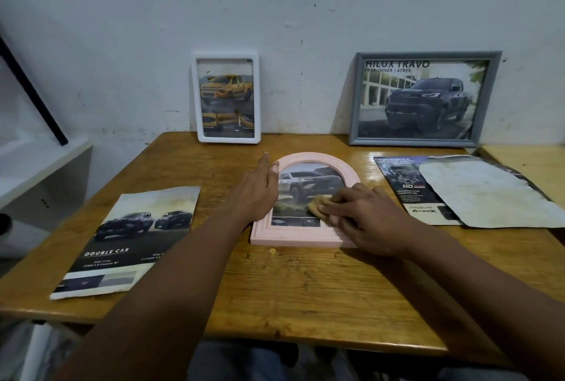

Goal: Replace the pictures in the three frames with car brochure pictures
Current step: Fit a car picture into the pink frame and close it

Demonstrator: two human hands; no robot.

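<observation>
A pink arched frame [305, 235] lies flat in the middle of the wooden table [305, 289], with a car picture inside it. My left hand [255, 189] rests flat on the frame's left edge, fingers together. My right hand [363, 214] presses a small tan cloth [316, 205] onto the frame's glass. A white frame [227, 98] holding a yellow pickup picture leans on the wall behind. A grey frame [423, 98] with a dark pickup picture leans at the back right.
A car brochure page [128, 243] lies at the table's left front. Another brochure [403, 188] lies at the right, partly under a stained white sheet [489, 191]. A white shelf [39, 166] stands to the left. A small crumb [272, 251] sits below the pink frame.
</observation>
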